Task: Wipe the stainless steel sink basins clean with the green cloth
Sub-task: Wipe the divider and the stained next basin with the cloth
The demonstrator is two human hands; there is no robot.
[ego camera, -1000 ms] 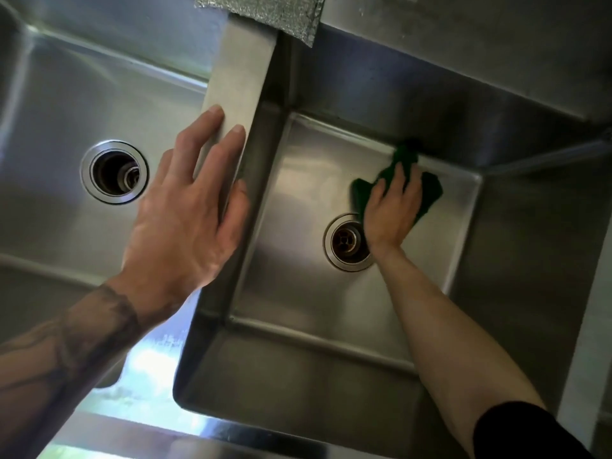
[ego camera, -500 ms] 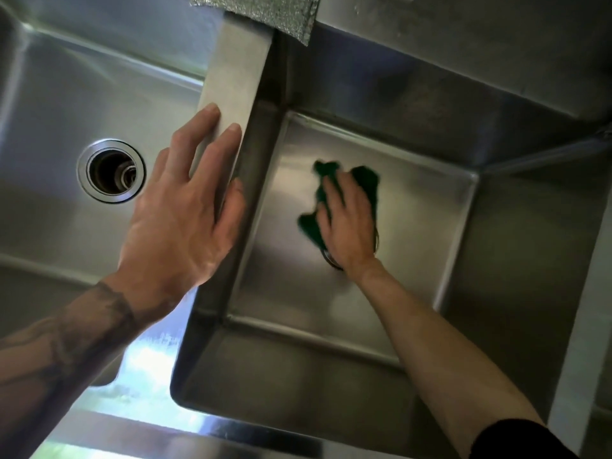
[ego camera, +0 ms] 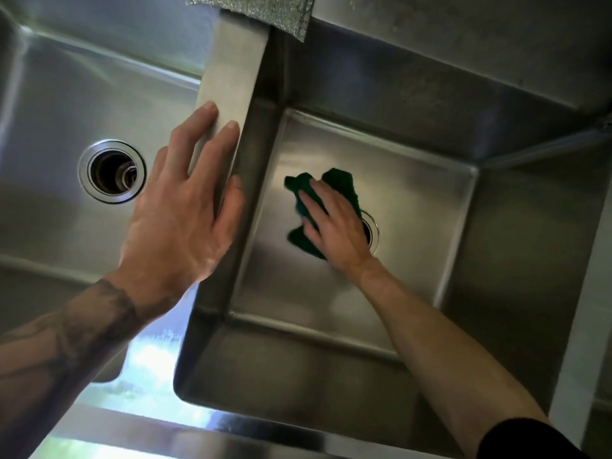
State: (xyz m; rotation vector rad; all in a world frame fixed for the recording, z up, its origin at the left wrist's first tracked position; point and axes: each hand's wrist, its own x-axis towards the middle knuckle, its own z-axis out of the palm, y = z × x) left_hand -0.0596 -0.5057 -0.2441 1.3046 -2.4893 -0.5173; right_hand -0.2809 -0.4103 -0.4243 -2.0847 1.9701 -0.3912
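The right hand [ego camera: 334, 226] lay flat, fingers spread, pressing the crumpled dark green cloth [ego camera: 341, 185] against the floor of the right-hand stainless steel sink basin [ego camera: 424, 207]. The fingers were not curled round the fabric; the palm and fingers simply pinned it down. The cloth sat on the basin floor left of centre, near the basin's left wall, with lobes of fabric showing beyond the fingertips and below the thumb side. The round metal drain ring [ego camera: 373, 232] of that basin was touching the hand's outer edge and was mostly covered by it.

The left hand [ego camera: 180, 207] rested open, palm down, on the brushed steel divider strip [ego camera: 231, 77] between the 2 basins, holding nothing; 2 fingertips lay on the strip's top face and the little finger hung over its right edge. The forearm behind it bore dark tattoo marks.

The left-hand stainless steel basin [ego camera: 49, 127] showed its own round open drain [ego camera: 112, 171], well apart from the cloth. A grey textured mat edge [ego camera: 258, 8] overhung the far end of the divider.
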